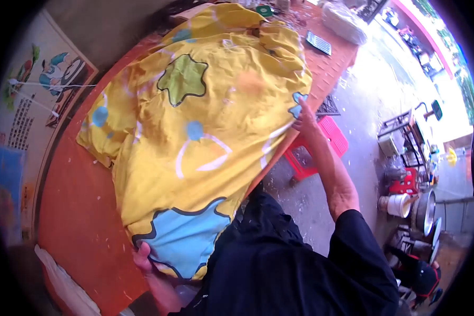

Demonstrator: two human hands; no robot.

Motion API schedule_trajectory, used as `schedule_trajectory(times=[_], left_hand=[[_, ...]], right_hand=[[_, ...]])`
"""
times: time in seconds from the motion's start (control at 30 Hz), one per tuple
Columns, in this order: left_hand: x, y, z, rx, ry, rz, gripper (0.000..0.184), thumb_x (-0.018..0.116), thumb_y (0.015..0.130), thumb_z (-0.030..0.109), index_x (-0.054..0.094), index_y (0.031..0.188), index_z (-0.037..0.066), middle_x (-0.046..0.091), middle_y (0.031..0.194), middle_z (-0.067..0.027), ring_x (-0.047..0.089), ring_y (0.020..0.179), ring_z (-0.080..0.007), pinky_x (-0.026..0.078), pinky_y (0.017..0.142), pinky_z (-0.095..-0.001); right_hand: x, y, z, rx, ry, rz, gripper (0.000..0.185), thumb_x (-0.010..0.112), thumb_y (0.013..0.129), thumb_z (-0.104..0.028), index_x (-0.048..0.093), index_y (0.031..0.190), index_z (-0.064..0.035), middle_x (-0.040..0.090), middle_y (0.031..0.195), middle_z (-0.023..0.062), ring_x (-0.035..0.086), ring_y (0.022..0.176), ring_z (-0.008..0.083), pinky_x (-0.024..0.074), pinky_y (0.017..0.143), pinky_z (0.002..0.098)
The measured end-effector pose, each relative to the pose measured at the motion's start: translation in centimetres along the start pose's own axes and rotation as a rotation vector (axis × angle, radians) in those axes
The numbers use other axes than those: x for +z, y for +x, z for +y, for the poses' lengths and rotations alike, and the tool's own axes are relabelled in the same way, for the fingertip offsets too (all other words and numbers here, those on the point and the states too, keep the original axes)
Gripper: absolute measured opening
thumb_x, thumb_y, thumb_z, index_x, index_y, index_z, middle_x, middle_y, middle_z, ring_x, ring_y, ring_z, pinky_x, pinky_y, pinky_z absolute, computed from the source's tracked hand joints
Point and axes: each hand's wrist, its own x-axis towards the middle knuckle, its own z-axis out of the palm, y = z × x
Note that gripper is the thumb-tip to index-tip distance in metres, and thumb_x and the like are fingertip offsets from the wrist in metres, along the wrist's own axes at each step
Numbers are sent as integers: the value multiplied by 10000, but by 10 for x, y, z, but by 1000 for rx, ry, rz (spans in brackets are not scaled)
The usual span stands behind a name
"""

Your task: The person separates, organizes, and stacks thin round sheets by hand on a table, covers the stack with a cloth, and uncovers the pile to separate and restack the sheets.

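Observation:
A large yellow cloth (237, 116) lies wrinkled over the orange-red table, printed with a green star, blue dots, white curved lines and a big blue star shape at its near end. My left hand (144, 259) grips the near left edge of the cloth beside the blue star, its fingertips partly hidden by the fabric. Farther out, my right hand (304, 115) has hold of the right edge, next to a small blue print. There the cloth reaches the table's side. Its near end hangs close to my dark shirt.
Bare surface of the orange-red table (73, 210) shows at left. A calculator-like object (318, 43) and a white plastic bundle (344, 23) rest at the far end. Below stands a red stool (326, 139). Buckets and pots (398, 205) line the right, near another person (421, 276).

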Motion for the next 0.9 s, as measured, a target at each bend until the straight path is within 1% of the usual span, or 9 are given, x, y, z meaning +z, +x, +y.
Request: schedule_trajectory(times=[0.1,0.17,0.3,0.37,0.47,0.63,0.73,0.83,0.9], left_hand=[[25,-1,7,14,-7,25,757,780,739,277,433,1339,-25,559,1246,-124,551,1113,-277,444,960,-402],[41,4,6,4,-57,48,753,774,745,275,430,1345,-23,558,1247,-125,549,1114,-276,444,959,-402],[47,22,-16,-101,48,191,677,699,800,247,418,1359,-13,540,1292,-158,542,1161,-324,425,1007,-460],[78,50,-26,-16,75,149,654,697,809,258,436,1339,-24,558,1266,-157,556,1142,-322,433,998,-458],[141,78,-19,-39,113,116,565,618,888,279,443,1339,-12,561,1263,-150,565,1130,-298,439,986,-426],[161,104,-34,-138,-368,36,445,517,956,317,508,1278,11,604,1190,-120,582,1083,-256,432,967,-351],[166,100,-41,-121,-343,102,431,526,943,290,515,1266,6,601,1190,-126,580,1083,-260,430,966,-353],[171,97,-45,-100,-314,154,417,535,930,264,523,1254,0,599,1191,-133,577,1082,-264,428,965,-355],[173,98,-46,-85,-292,178,409,541,922,246,527,1246,-3,597,1191,-137,575,1081,-267,427,965,-356]], right_hand=[[-5,42,-19,-31,-53,-32,541,698,781,-510,603,1111,-92,656,959,81,618,816,236,495,750,397],[9,62,-40,-316,-33,128,210,666,832,-128,640,1014,-27,657,852,51,619,665,199,517,584,328],[70,24,-155,-686,-16,-250,155,607,842,-211,635,811,-61,591,705,53,560,586,152,463,554,271],[132,-25,-212,-906,-119,-322,189,640,881,-239,670,876,-52,601,747,-12,544,665,72,434,613,211],[208,-130,-219,-1078,-192,-717,175,663,854,-196,685,955,-55,662,842,-11,575,733,74,453,667,216],[193,-232,-78,-1646,-611,-1818,154,614,674,-163,551,722,-31,522,771,118,559,798,311,473,672,386],[147,-231,-24,-1489,-759,-2245,224,621,713,-248,587,816,-52,564,931,138,564,971,306,473,797,432],[142,-208,-51,-1631,-747,-1909,346,639,724,-309,600,964,-62,530,1160,188,505,1149,352,434,904,498],[143,-190,-67,-1568,-938,-1658,770,732,644,-383,451,1296,-85,403,1341,247,405,1255,437,381,976,540]])
